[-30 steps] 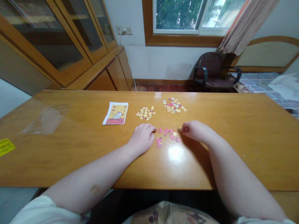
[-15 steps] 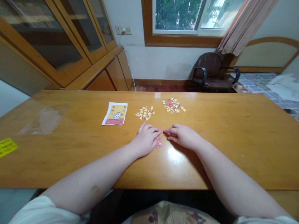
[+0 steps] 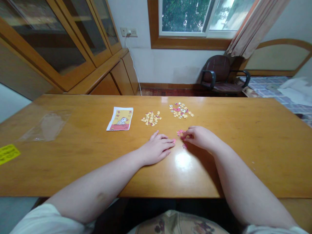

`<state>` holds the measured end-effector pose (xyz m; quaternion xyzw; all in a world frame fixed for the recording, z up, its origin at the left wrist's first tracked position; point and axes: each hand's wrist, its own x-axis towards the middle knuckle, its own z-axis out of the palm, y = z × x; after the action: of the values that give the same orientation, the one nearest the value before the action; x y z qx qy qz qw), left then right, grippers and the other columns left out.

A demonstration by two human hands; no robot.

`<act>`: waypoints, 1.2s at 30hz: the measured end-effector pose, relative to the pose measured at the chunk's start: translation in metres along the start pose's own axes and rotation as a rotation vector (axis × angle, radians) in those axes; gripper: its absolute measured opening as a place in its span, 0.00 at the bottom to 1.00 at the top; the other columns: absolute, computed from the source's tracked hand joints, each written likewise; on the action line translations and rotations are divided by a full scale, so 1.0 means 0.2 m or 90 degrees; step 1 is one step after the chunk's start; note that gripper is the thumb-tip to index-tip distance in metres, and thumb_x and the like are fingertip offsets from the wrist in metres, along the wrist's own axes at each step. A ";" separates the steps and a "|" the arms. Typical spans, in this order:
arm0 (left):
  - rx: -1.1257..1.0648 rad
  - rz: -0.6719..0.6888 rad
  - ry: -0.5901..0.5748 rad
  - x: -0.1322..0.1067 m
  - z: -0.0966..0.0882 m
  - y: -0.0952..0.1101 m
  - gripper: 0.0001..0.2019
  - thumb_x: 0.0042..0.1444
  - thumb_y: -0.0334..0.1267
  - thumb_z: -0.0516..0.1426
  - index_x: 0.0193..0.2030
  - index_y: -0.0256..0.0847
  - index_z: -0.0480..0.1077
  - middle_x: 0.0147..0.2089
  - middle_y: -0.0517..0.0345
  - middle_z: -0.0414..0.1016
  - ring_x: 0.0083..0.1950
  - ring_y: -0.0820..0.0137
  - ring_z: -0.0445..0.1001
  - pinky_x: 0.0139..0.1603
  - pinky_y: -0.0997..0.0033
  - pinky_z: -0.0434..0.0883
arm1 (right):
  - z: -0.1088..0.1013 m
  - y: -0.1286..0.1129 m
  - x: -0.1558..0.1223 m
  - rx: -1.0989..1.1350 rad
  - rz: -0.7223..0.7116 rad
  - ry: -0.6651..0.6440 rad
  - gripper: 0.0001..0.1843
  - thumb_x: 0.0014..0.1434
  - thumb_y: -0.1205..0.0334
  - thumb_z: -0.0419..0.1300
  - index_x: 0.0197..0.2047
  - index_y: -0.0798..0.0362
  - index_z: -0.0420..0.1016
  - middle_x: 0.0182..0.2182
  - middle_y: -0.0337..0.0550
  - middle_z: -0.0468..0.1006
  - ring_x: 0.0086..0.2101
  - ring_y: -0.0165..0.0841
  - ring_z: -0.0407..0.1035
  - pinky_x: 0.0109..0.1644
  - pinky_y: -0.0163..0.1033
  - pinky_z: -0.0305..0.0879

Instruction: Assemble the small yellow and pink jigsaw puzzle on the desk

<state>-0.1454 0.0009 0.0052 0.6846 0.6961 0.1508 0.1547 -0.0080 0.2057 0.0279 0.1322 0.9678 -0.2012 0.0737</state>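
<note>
My left hand (image 3: 158, 148) lies palm down on the table, fingers stretched out. Its fingertips rest on a pink jigsaw piece (image 3: 174, 141), which they partly cover. To the right, my right hand (image 3: 197, 137) has thumb and fingers pinched together on a dark pink jigsaw piece (image 3: 183, 137). Beside those fingertips are more pink pieces (image 3: 179, 132), and a single small piece (image 3: 184, 146) lies just below them. My right fingers hide part of this group. Farther back are a heap of mostly yellow pieces (image 3: 151, 118) and a mixed yellow, pink and white heap (image 3: 180, 110).
A picture card (image 3: 120, 119) with a white cartoon animal lies left of the heaps. A clear plastic bag (image 3: 46, 126) and a yellow label (image 3: 9, 154) are at the far left of the wooden table (image 3: 234, 156). An office chair (image 3: 220, 74) stands beyond.
Both hands have shifted to the right. The pink strip that lay below my left fingertips no longer shows there. Several pink pieces now show beside my right fingertips.
</note>
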 end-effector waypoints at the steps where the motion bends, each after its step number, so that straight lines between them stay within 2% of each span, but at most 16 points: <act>1: -0.006 0.006 0.002 0.00 0.00 0.00 0.19 0.64 0.42 0.49 0.61 0.53 0.65 0.62 0.57 0.68 0.61 0.62 0.62 0.68 0.40 0.44 | -0.01 0.00 0.00 0.015 0.002 -0.023 0.10 0.57 0.60 0.59 0.39 0.48 0.82 0.36 0.44 0.79 0.36 0.34 0.71 0.41 0.35 0.62; 6: 0.014 -0.001 0.043 0.01 0.01 0.01 0.21 0.63 0.45 0.51 0.62 0.49 0.64 0.60 0.54 0.69 0.60 0.60 0.62 0.68 0.40 0.44 | -0.01 0.01 -0.02 0.091 -0.003 -0.110 0.10 0.51 0.61 0.62 0.38 0.47 0.82 0.37 0.41 0.81 0.36 0.35 0.72 0.42 0.36 0.63; 10: 0.029 0.026 0.012 0.02 0.02 0.02 0.21 0.63 0.45 0.51 0.62 0.49 0.64 0.60 0.56 0.70 0.58 0.59 0.62 0.68 0.36 0.40 | 0.00 0.00 -0.01 0.087 -0.013 -0.114 0.13 0.49 0.60 0.64 0.40 0.47 0.82 0.37 0.41 0.81 0.37 0.35 0.73 0.42 0.36 0.63; 17: 0.015 0.090 -0.038 0.00 0.02 0.05 0.23 0.62 0.45 0.51 0.65 0.52 0.60 0.61 0.58 0.69 0.60 0.60 0.61 0.68 0.39 0.35 | 0.01 -0.01 0.00 0.040 -0.004 -0.120 0.12 0.49 0.63 0.63 0.37 0.47 0.82 0.37 0.41 0.81 0.36 0.34 0.72 0.40 0.34 0.62; 22: 0.025 0.119 -0.023 0.01 0.02 0.03 0.21 0.63 0.43 0.50 0.63 0.49 0.62 0.60 0.56 0.71 0.59 0.61 0.63 0.68 0.41 0.42 | 0.00 -0.02 -0.01 0.017 0.005 -0.116 0.11 0.47 0.64 0.63 0.36 0.48 0.81 0.33 0.40 0.80 0.32 0.33 0.70 0.35 0.34 0.59; 25: 0.070 0.150 0.035 0.01 0.02 0.04 0.18 0.65 0.41 0.48 0.59 0.44 0.66 0.57 0.53 0.73 0.55 0.63 0.66 0.65 0.45 0.52 | 0.01 -0.01 0.00 0.019 0.000 -0.113 0.11 0.47 0.64 0.62 0.36 0.48 0.81 0.31 0.40 0.79 0.31 0.32 0.69 0.34 0.34 0.58; 27: 0.119 0.183 0.079 -0.02 0.04 0.11 0.16 0.65 0.39 0.47 0.54 0.42 0.70 0.51 0.53 0.76 0.49 0.65 0.69 0.58 0.52 0.61 | 0.02 0.00 0.00 0.032 -0.008 -0.109 0.10 0.47 0.64 0.62 0.36 0.49 0.80 0.31 0.40 0.79 0.30 0.32 0.69 0.33 0.33 0.58; 28: 0.148 0.203 0.080 -0.05 0.05 0.17 0.15 0.65 0.37 0.47 0.51 0.41 0.72 0.45 0.53 0.78 0.44 0.66 0.70 0.52 0.56 0.66 | 0.03 0.01 0.00 0.040 -0.011 -0.106 0.10 0.47 0.64 0.62 0.35 0.49 0.80 0.31 0.39 0.79 0.30 0.31 0.69 0.33 0.33 0.58; 30: 0.199 0.276 0.042 -0.11 0.09 0.33 0.13 0.63 0.34 0.48 0.45 0.37 0.73 0.34 0.53 0.77 0.33 0.68 0.70 0.38 0.64 0.68 | 0.03 0.01 0.00 0.052 -0.010 -0.102 0.09 0.47 0.65 0.62 0.34 0.49 0.80 0.31 0.39 0.79 0.30 0.31 0.69 0.33 0.33 0.58; 31: 0.218 0.266 0.028 -0.13 0.11 0.42 0.13 0.61 0.33 0.49 0.46 0.35 0.73 0.36 0.51 0.77 0.33 0.67 0.70 0.35 0.66 0.67 | 0.04 0.01 -0.01 0.058 -0.008 -0.101 0.09 0.47 0.65 0.62 0.34 0.49 0.80 0.32 0.39 0.80 0.30 0.31 0.69 0.33 0.33 0.58; 34: 0.271 0.057 0.044 -0.16 0.18 0.64 0.16 0.58 0.31 0.50 0.51 0.30 0.71 0.47 0.43 0.76 0.39 0.64 0.73 0.36 0.66 0.69 | 0.03 0.00 0.00 0.075 -0.009 -0.103 0.10 0.48 0.66 0.62 0.35 0.49 0.81 0.33 0.40 0.80 0.31 0.31 0.70 0.35 0.33 0.60; 36: 0.290 -0.038 0.084 -0.13 0.22 0.71 0.18 0.58 0.30 0.49 0.54 0.29 0.70 0.51 0.41 0.75 0.43 0.62 0.74 0.40 0.65 0.70 | 0.03 0.00 0.00 0.085 -0.019 -0.095 0.10 0.49 0.66 0.62 0.35 0.49 0.81 0.34 0.40 0.80 0.33 0.32 0.71 0.37 0.33 0.61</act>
<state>0.0017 -0.0228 0.0250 0.6699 0.7405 0.0297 -0.0450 -0.0074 0.2033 0.0229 0.1069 0.9459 -0.2758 0.1336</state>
